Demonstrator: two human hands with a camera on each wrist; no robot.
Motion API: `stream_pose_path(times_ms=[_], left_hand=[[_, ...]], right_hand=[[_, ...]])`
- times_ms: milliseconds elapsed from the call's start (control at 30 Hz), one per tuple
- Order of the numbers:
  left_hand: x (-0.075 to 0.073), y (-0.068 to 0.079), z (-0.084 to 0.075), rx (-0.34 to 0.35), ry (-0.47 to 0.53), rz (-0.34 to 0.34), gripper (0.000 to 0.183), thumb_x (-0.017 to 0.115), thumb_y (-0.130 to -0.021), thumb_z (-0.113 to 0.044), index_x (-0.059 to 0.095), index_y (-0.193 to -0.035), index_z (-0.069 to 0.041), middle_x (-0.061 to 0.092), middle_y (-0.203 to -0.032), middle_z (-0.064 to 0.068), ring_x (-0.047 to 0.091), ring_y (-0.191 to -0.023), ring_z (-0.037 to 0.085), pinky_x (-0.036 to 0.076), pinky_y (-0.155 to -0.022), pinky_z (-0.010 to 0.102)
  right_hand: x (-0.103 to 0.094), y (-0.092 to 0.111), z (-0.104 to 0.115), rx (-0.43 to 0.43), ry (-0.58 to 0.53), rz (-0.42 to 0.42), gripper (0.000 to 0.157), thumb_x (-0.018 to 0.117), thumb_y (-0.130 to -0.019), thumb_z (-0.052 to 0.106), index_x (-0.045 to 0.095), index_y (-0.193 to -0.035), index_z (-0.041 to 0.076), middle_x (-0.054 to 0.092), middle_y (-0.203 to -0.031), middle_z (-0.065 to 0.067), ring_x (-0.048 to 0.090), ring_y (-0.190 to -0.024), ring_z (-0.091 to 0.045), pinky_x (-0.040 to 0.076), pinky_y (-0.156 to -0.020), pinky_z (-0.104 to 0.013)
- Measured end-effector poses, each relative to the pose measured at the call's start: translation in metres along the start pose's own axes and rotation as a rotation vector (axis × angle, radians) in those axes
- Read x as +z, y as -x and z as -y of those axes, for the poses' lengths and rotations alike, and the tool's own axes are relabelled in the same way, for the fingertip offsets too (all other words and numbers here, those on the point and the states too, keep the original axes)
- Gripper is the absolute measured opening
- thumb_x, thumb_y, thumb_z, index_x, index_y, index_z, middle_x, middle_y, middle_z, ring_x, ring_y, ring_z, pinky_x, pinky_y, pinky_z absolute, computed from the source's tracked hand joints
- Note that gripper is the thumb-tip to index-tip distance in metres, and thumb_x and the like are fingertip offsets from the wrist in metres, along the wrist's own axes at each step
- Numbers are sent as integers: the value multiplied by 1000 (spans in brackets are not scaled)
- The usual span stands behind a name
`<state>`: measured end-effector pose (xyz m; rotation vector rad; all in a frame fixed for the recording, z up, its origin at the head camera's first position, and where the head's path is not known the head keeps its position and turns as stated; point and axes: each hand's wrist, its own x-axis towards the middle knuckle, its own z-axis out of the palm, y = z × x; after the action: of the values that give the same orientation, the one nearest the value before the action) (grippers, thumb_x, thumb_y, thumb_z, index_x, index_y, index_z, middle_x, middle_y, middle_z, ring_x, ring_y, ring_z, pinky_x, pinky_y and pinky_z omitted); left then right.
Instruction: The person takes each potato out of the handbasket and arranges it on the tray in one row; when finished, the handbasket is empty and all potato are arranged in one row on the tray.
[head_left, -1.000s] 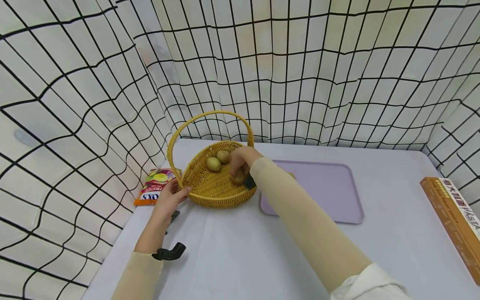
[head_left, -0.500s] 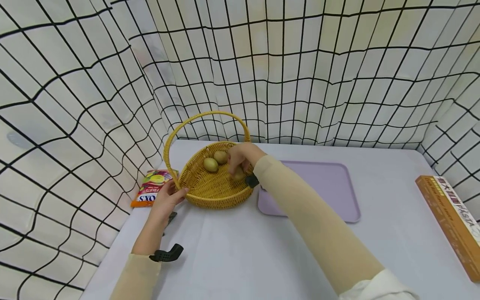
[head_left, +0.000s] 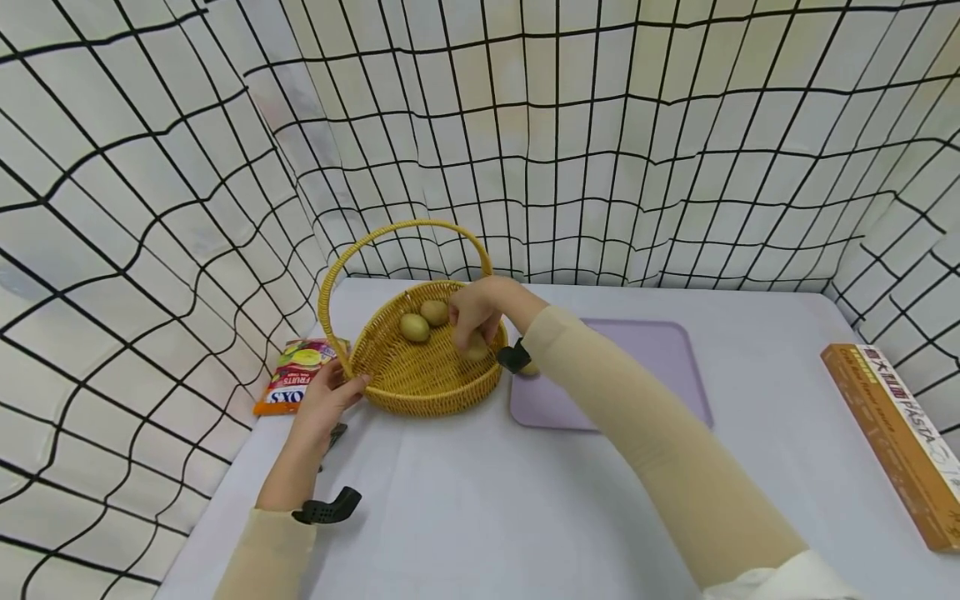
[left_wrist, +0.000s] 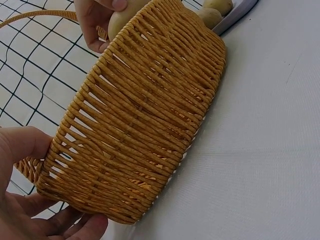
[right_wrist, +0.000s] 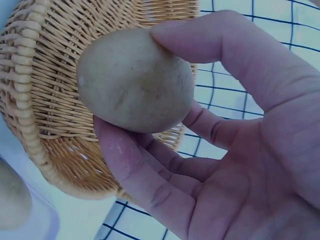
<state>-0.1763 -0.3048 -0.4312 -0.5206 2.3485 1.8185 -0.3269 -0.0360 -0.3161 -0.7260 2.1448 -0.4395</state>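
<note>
A yellow wicker basket [head_left: 423,403] with a tall arched handle stands at the left of the table. My left hand [head_left: 330,396] grips its left rim at the foot of the handle, thumb on one side and fingers on the other. Inside lie two potatoes, one nearer [head_left: 414,327] and one farther back [head_left: 434,313]. My right hand [head_left: 480,310] pinches another potato [right_wrist: 135,80] between thumb and fingers, within the basket's right end. More potatoes [left_wrist: 218,6] lie on the lilac tray [head_left: 637,333] to the right, mostly hidden by my right forearm in the head view.
A red and orange snack bag [head_left: 294,379] lies left of the basket, behind my left hand. An orange pasta box [head_left: 892,442] lies at the table's right side. Black netting over white cloth [head_left: 570,167] rises behind and beside the white table [head_left: 465,500].
My right hand, holding the potato, has risen slightly and shifted a little to the right relative to the basket. My left hand keeps its grip on the rim. The head view has shifted slightly.
</note>
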Motion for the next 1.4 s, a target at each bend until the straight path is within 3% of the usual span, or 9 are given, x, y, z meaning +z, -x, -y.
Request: stream_pose_path(times_ms=[133, 433, 600, 833, 1033, 1267, 1400], left_hand=[[1, -1, 0, 1, -6, -3, 79, 62, -104, -27, 16, -167, -15, 31, -166, 16, 43, -140, 24, 40, -121, 43], [1, -3, -1, -3, -12, -5, 79, 62, -104, -27, 16, -167, -15, 31, -167, 15, 43, -139, 23, 42, -119, 39], [0, -5, -1, -5, -19, -4, 80, 63, -103, -28, 16, -167, -15, 32, -166, 15, 43, -137, 21, 48, -114, 30], [0, -5, 0, -8, -13, 4, 80, 63, -104, -28, 16, -167, -15, 31, -166, 15, 44, -135, 19, 46, -115, 32], [1, -4, 1, 1, -11, 0, 79, 62, -104, -27, 16, -167, -16, 32, -166, 14, 46, -130, 15, 49, -110, 25], [1, -5, 0, -3, -3, -1, 80, 61, -104, -27, 13, -168, -17, 29, -168, 15, 46, -132, 16, 41, -120, 40], [2, -5, -1, -15, -8, -1, 81, 61, -104, -28, 12, -168, -17, 28, -168, 15, 45, -133, 17, 39, -121, 42]], right_hand=[[-2, 10, -1, -1, 16, -4, 44, 74, -87, 16, 49, -123, 10, 51, -127, -9, 66, -100, -18, 62, -90, -31], [-3, 38, -2, 15, 115, -10, 38, 72, -86, 17, 51, -116, 10, 57, -118, -8, 68, -91, -18, 63, -86, -32], [0, 49, -6, 41, 92, 10, 36, 70, -85, 13, 49, -114, 11, 55, -117, -9, 65, -91, -18, 63, -87, -32], [3, 57, -21, 84, 110, 23, 44, 75, -85, 15, 50, -121, 12, 53, -126, -11, 67, -96, -20, 63, -89, -33], [2, 61, -39, 126, 121, 28, 48, 76, -85, 17, 48, -123, 11, 55, -128, -13, 70, -95, -20, 62, -92, -34], [4, 64, -65, 172, 113, 28, 52, 74, -84, 20, 48, -127, 11, 54, -127, -14, 67, -91, -19, 62, -87, -30], [5, 67, -80, 194, 104, 12, 55, 74, -83, 21, 48, -130, 10, 54, -128, -14, 68, -89, -18, 62, -85, -30]])
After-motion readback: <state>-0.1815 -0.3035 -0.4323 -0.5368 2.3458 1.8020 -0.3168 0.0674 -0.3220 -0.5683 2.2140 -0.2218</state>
